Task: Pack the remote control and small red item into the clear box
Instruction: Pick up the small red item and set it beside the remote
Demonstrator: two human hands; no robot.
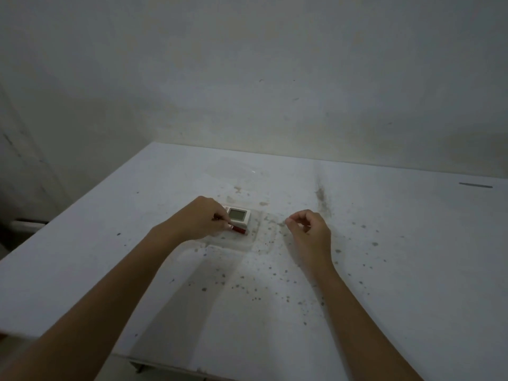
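Note:
A clear shallow box (pixel 254 237) lies in the middle of the white table (pixel 384 270). Inside it rests a white remote control (pixel 238 215) with a grey screen, partly hidden by my left hand. My left hand (pixel 198 219) pinches one end of the small red item (pixel 239 230), which lies inside the box just in front of the remote. My right hand (pixel 309 229) hovers to the right of the box with fingers loosely curled and nothing in it.
The tabletop is speckled with dark stains around the box. A dark thin strip (pixel 475 185) lies at the far right. A stained wall (pixel 275 78) rises behind the table. The table's front edge is near the bottom of the view.

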